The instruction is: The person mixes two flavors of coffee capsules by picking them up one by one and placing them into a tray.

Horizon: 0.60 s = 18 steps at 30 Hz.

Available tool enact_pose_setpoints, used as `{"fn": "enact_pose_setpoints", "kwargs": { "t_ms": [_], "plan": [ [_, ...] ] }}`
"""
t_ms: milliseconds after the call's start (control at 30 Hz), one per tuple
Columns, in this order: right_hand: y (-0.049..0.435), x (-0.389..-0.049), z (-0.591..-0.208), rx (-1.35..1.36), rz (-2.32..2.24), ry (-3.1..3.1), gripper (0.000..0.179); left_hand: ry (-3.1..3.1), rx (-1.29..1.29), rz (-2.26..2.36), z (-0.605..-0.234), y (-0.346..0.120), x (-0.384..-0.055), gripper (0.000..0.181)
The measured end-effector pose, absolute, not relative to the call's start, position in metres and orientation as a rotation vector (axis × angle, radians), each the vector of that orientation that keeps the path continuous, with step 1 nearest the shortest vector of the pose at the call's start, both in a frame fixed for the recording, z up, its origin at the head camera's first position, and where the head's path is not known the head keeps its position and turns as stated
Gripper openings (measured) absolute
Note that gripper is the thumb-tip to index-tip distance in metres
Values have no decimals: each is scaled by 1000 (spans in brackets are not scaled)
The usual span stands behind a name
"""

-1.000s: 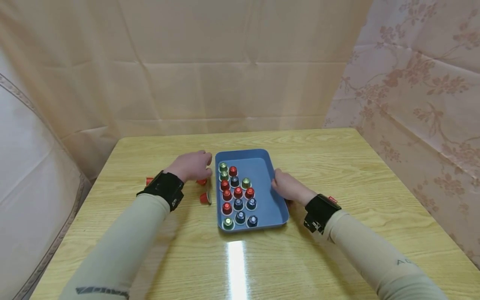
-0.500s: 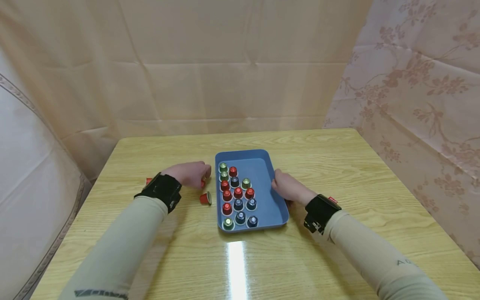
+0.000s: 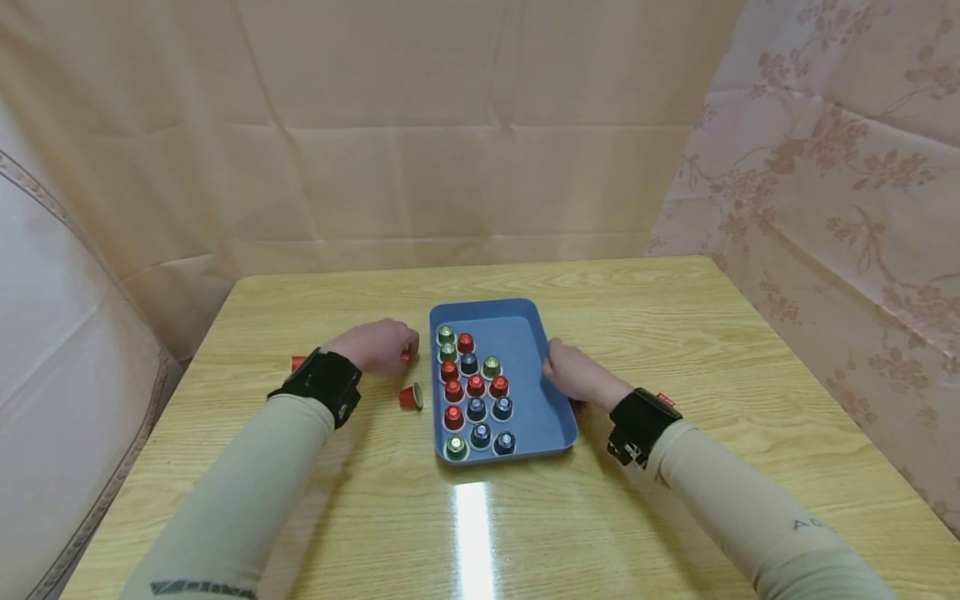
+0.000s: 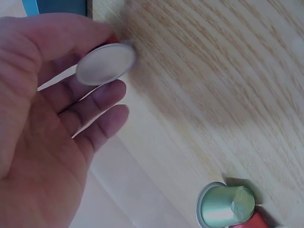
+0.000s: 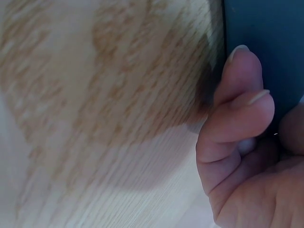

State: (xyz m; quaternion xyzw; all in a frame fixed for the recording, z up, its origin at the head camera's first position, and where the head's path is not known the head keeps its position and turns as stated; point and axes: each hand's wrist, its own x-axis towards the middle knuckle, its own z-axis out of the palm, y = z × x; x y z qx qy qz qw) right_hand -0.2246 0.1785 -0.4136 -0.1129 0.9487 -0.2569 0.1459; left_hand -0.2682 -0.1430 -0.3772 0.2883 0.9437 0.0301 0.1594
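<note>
My left hand [image 3: 375, 346] is just left of the blue tray [image 3: 536, 425], with a red coffee capsule [image 4: 105, 64] pinched between thumb and fingers. In the left wrist view the capsule's silvery lid faces the camera, and its red body is mostly hidden. My right hand [image 3: 581, 373] grips the tray's right wall, its fingers curled against the outside in the right wrist view. Red, green and dark blue capsules stand lid down in the tray, filling mainly its left part. Another red capsule [image 3: 410, 397] lies on its side on the table near the tray's left wall.
Part of a red capsule [image 3: 297, 362] shows behind the left wristband. In the left wrist view a green capsule [image 4: 225, 204] lies against a red capsule [image 4: 254, 222]. The wooden table [image 3: 645, 300] ends at hanging beige cloth [image 3: 450, 183] behind.
My left hand has come away from the tray's left wall, moved down and left, and taken hold of a red capsule. My right hand and the tray have stayed practically in place.
</note>
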Motion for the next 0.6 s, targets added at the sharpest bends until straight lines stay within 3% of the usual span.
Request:
{"fn": "enact_pose_setpoints", "kwargs": {
  "t_ms": [233,600],
  "plan": [
    [179,-224,-413,-337,-751,2733,21,2810,843,144,-373,-142,-270,17],
    [178,-224,-413,-328,-754,2718,23,3109,1081,176,-369,-139,-275,21]
  ]
}}
